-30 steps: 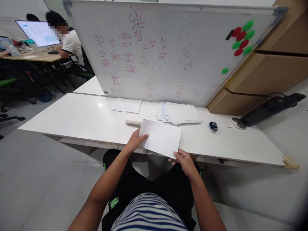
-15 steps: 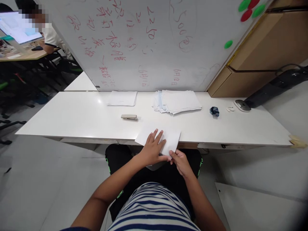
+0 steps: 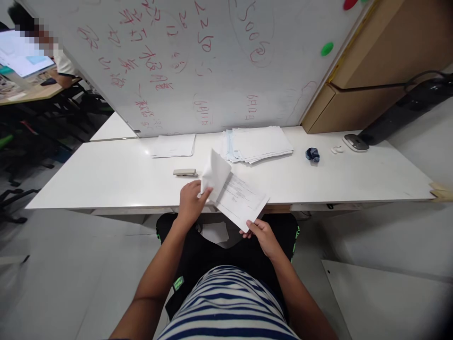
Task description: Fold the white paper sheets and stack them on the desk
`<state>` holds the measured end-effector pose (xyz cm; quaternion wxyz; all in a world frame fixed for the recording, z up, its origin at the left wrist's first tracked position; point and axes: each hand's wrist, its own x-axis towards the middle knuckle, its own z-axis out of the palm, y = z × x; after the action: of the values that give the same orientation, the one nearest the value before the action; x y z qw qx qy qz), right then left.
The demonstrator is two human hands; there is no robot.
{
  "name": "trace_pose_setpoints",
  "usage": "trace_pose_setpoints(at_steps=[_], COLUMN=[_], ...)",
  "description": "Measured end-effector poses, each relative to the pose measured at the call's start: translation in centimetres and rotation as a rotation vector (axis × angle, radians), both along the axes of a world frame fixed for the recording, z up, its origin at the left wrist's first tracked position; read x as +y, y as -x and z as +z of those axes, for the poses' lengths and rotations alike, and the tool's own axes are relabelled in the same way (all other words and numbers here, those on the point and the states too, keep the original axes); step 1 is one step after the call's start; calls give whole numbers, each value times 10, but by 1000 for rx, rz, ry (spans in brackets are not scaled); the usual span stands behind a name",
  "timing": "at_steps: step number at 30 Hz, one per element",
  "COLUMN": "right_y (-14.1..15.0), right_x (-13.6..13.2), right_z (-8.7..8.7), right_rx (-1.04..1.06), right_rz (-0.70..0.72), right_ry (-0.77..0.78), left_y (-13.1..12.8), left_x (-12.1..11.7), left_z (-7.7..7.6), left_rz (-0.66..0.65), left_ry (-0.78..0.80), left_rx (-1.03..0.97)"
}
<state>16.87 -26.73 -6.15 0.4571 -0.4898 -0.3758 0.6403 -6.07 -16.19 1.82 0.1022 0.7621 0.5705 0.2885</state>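
Note:
Some printed paper (image 3: 242,198) lies over the front edge of the white desk, half opened, with lines of small print showing. My right hand (image 3: 260,232) pinches its near right corner between thumb and fingers. On the left, my left hand (image 3: 193,199) grips the lifted white flap (image 3: 215,175), which curls up from the printed part. Whether flap and printed part are one folded sheet or separate sheets I cannot tell. A beige stapler (image 3: 185,173) lies just beyond my left hand.
At the back of the desk (image 3: 106,179) are a thin paper stack (image 3: 174,145) and a thicker one (image 3: 264,143). A whiteboard (image 3: 219,106) and cardboard boxes (image 3: 348,111) stand behind. A dark blue object (image 3: 313,155) sits at right. Another person (image 3: 65,63) sits far left.
My left hand has moved left from lying flat on the paper, lifting the flap and uncovering print. My right hand keeps the corner. The view has shifted slightly.

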Motion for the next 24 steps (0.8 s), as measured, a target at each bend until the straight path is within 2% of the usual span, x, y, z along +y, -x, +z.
trace_pose_setpoints(at_steps=[3, 7, 11, 14, 17, 20, 22, 24], right_y=[-1, 2, 3, 1, -2, -5, -7, -8], right_x=[-2, -2, 0, 1, 2, 2, 2, 1], right_z=[-2, -5, -6, -6, -5, -4, -4, -5], right_rx=[35, 62, 60, 22, -40, -95, -113, -123], right_rz=[48, -10, -55, -63, -29, -5, 0, 11], right_ry=[-1, 12, 2, -3, -12, -19, -25, -29], left_y=[9, -7, -32, -45, -48, -41, -28, -12], left_x=[-2, -21, -41, -48, -47, -38, -29, -18], left_z=[5, 7, -1, -11, -18, -16, -11, -4], left_rz=[-41, -274, -511, -568, -535, -446, -327, -151], left_ry=[6, 32, 91, 121, 120, 97, 44, -26], left_rx=[-50, 51, 129, 166, 224, 229, 163, 53])
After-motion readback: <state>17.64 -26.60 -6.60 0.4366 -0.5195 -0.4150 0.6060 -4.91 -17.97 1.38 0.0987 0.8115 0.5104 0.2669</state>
